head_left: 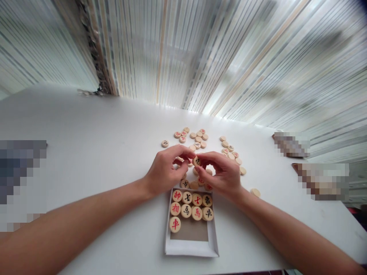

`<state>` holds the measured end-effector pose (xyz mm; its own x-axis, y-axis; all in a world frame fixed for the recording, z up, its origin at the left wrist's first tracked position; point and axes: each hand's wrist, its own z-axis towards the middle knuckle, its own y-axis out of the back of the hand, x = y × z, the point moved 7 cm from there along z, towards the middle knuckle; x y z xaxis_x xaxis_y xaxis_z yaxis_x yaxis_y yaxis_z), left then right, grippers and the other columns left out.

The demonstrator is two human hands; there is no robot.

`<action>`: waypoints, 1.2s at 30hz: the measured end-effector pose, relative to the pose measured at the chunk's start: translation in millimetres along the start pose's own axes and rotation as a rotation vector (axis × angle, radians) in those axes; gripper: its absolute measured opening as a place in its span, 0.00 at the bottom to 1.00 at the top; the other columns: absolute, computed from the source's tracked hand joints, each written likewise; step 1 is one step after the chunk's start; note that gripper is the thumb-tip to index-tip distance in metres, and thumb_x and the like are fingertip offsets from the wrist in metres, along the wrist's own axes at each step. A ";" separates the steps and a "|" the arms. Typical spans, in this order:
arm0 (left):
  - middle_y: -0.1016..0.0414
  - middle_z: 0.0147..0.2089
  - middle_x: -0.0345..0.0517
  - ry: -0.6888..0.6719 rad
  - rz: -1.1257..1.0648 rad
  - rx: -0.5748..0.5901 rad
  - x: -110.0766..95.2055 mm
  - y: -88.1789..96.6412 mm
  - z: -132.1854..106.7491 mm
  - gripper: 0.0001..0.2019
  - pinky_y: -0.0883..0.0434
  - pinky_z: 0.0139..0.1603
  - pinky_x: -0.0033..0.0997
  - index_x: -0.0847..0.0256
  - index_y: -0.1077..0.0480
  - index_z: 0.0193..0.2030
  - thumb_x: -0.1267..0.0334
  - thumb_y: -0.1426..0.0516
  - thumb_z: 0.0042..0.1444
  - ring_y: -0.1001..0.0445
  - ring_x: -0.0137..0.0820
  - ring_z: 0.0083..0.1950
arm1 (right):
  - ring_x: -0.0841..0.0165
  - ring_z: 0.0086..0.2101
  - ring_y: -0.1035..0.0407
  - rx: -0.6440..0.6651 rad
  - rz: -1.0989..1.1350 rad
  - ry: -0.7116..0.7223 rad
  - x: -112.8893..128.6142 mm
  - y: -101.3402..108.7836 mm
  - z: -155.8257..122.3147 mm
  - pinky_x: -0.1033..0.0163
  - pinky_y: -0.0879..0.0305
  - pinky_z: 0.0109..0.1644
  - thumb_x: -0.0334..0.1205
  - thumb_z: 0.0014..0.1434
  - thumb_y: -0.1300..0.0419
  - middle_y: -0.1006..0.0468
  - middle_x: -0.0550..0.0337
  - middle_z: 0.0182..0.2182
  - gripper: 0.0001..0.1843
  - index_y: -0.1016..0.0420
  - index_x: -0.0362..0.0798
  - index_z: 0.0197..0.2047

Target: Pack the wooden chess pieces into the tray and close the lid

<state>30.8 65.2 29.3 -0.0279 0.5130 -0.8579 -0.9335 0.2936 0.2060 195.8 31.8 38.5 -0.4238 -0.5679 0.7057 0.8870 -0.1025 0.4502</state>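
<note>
From where I stand, the open box [189,247] is the thing to steer by: shallow, white-walled, lying on the white table [109,133] nearest the person. Just beyond its far wall, a round wooden piece [196,160] with a black character stands tilted in the right hand [222,172], pinched between thumb and forefinger. The left hand [169,166] curls in from the other side, its fingers narrowly bent and the forefinger reaching the piece's edge — whether it grips as well, I cannot tell.

Inside the box sit nine pieces, characters up: a full far row of four, a full second row, and one red-marked piece [174,224] at the left of the third. The rest of that row shows bare brown floor.

Beyond the box the loose pieces [198,139] spread out, some marked red or black, others showing plain faces. Several crowd close to its far wall, among them a black-marked one [185,184], and the hands cover part of this scatter. One plain piece [255,192] lies off to the box's right, past the right wrist.

Farther right of the box are two blurred-out objects [291,146] — too masked to name — and behind everything hangs a striped curtain [143,49].
</note>
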 end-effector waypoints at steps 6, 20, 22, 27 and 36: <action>0.18 0.41 0.49 0.060 -0.108 -0.010 5.8 -0.3 0.2 0.09 0.16 0.41 0.31 0.64 0.23 0.47 0.72 0.41 0.62 0.16 0.34 0.42 | 0.65 0.34 0.22 0.004 -0.018 -0.029 9.5 15.3 3.0 0.57 0.20 0.38 0.34 0.61 0.28 0.16 0.54 0.38 0.12 0.17 0.47 0.49; 0.20 0.36 0.45 0.085 -0.152 0.063 6.9 -7.5 -2.3 0.05 0.21 0.26 0.23 0.63 0.23 0.43 0.70 0.41 0.61 0.21 0.25 0.26 | 0.64 0.33 0.28 0.422 -0.251 0.105 94.6 -9.4 -63.7 0.61 0.27 0.35 0.30 0.65 0.36 0.21 0.53 0.35 0.10 0.23 0.47 0.49; 0.20 0.37 0.45 0.080 -0.144 0.062 7.7 -7.6 -2.7 0.05 0.21 0.26 0.23 0.63 0.23 0.43 0.70 0.41 0.62 0.21 0.26 0.26 | 0.64 0.32 0.30 0.447 -0.277 0.125 95.0 -14.8 -67.8 0.60 0.29 0.35 0.31 0.66 0.37 0.22 0.54 0.34 0.08 0.23 0.46 0.48; 0.20 0.36 0.45 0.073 -0.137 0.067 7.4 -8.0 -3.3 0.06 0.23 0.25 0.24 0.64 0.23 0.42 0.71 0.41 0.63 0.21 0.26 0.26 | 0.63 0.32 0.34 0.498 -0.303 0.158 91.8 -24.7 -71.4 0.59 0.32 0.35 0.33 0.68 0.38 0.24 0.55 0.33 0.05 0.23 0.45 0.47; 0.20 0.35 0.44 0.060 -0.093 0.066 1.9 -7.9 -0.9 0.05 0.24 0.26 0.24 0.63 0.23 0.40 0.70 0.42 0.61 0.22 0.25 0.25 | 0.61 0.34 0.30 0.515 -0.347 0.230 90.2 -29.9 -75.0 0.56 0.29 0.39 0.34 0.70 0.37 0.22 0.53 0.34 0.05 0.21 0.44 0.47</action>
<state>37.8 63.1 25.6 0.0346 0.4322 -0.9011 -0.9076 0.3911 0.1528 144.8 -77.7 47.7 -0.5688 -0.7378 0.3634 0.4807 0.0602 0.8748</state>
